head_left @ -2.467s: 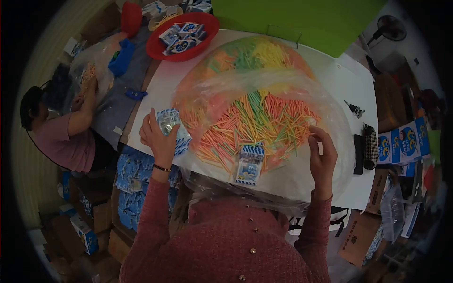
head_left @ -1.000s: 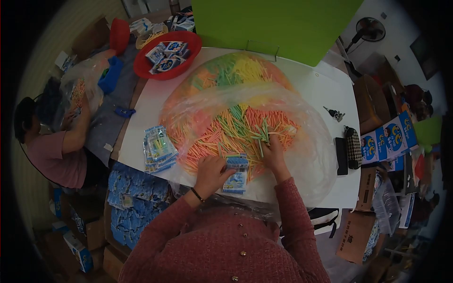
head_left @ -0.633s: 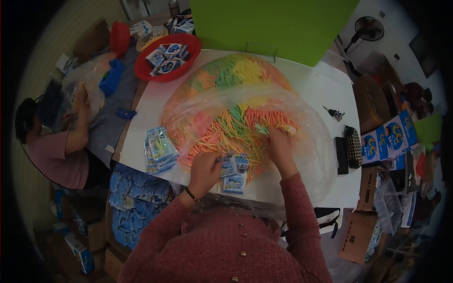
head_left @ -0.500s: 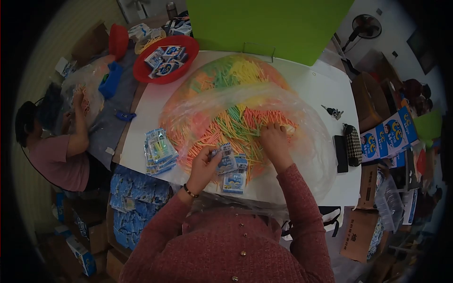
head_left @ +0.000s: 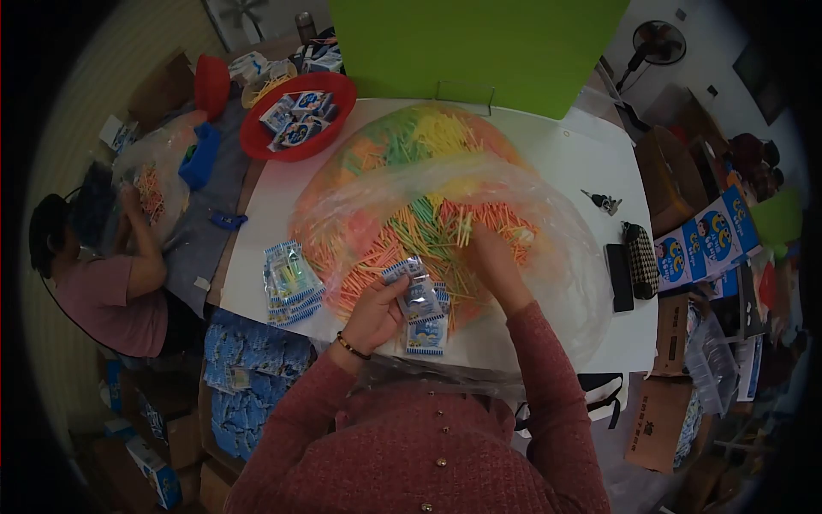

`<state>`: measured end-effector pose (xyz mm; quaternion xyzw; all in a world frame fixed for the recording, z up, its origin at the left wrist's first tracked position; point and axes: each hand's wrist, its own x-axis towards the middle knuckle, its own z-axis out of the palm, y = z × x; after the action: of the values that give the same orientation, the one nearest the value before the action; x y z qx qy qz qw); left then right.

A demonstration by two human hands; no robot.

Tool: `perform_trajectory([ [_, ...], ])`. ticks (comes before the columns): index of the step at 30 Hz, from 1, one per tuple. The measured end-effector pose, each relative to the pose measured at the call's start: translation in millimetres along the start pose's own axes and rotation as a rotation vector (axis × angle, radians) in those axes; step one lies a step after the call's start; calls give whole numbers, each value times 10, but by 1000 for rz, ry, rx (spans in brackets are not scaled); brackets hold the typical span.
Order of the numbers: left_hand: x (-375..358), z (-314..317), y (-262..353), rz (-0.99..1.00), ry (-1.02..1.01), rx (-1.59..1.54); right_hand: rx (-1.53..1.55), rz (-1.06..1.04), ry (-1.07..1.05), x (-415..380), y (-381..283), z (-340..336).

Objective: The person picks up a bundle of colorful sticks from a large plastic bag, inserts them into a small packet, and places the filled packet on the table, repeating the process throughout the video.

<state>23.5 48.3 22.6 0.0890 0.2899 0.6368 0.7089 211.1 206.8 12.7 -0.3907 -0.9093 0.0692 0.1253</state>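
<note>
My left hand [head_left: 377, 310] pinches the top of a small blue-and-white plastic packet [head_left: 419, 291], thumb over its edge. Under it lie more such packets [head_left: 425, 334] at the table's near edge. My right hand [head_left: 494, 257] is over a big heap of thin coloured sticks [head_left: 402, 244] in a large clear plastic bag [head_left: 565, 265]. A few pale yellow-green sticks [head_left: 464, 230] show at its fingertips; the fingers are partly hidden. Left of the heap is a pile of filled packets [head_left: 291, 283], with sticks visible through the top one.
A red basin [head_left: 341, 128] with packets stands at the back left. A green panel [head_left: 462, 51] rises behind the table. Keys [head_left: 602, 201] and a checked pouch [head_left: 640, 257] lie on the right. A co-worker [head_left: 111, 283] handles sticks at a side table. A box of blue packets [head_left: 248, 385] stands below.
My right hand has drawn back slightly left and turned, with pale sticks now showing at its fingertips. My left hand has moved slightly right with the packet, which now shows more fully.
</note>
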Motion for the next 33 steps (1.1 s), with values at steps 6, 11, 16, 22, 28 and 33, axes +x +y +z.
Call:
perform_trajectory([
  [6, 67, -61, 15, -11, -60, 100, 1257, 331, 232, -260, -54, 235],
  [11, 114, -110, -56, -23, 2, 35, 994, 237, 236, -305, -78, 216],
  [16, 102, -68, 21, -19, 32, -141, 1718, 611, 289, -194, 48, 126],
  [22, 94, -103, 88, 18, 49, -18, 1815, 720, 194, -181, 234, -34],
  [28, -2, -154, 173, 106, 51, 125, 441, 131, 18, -336, 181, -279],
  [33, -8, -118, 184, 145, 107, 172, 268, -52, -167, -499, 200, -119],
])
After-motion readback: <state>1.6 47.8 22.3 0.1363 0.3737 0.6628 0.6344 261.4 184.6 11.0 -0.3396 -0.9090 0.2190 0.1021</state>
